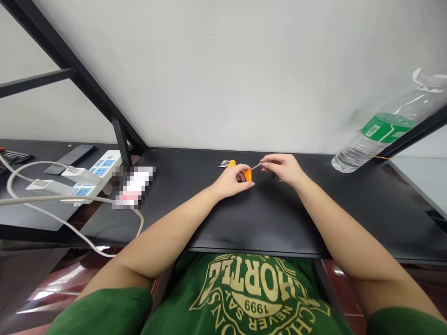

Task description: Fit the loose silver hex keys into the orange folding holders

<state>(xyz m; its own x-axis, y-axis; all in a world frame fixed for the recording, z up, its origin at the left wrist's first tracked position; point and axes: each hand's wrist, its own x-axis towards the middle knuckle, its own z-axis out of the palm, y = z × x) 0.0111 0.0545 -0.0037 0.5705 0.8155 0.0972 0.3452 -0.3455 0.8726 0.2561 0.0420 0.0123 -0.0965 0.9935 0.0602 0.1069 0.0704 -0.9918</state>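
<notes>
My left hand (233,180) is closed around an orange plastic piece (247,175), which pokes out between thumb and fingers. Several short silver metal rods (224,164) stick out just beyond that hand, beside another bit of orange; whether the two orange parts are joined is hidden. With its fingertips, my right hand (283,168) pinches a thin metal rod (257,165) that slants down towards the orange piece. The rod's tip lies at or close to the piece's upper edge; contact cannot be made out. A small dark curved thing (278,178) shows below the right fingers.
Both hands are over a black table (258,223) against a pale wall. A large water bottle (379,132) stands at the right rear. At the left are a blurred-out flat item (134,187), a power strip (101,170) with white chargers, loose cables (63,199) and a black frame.
</notes>
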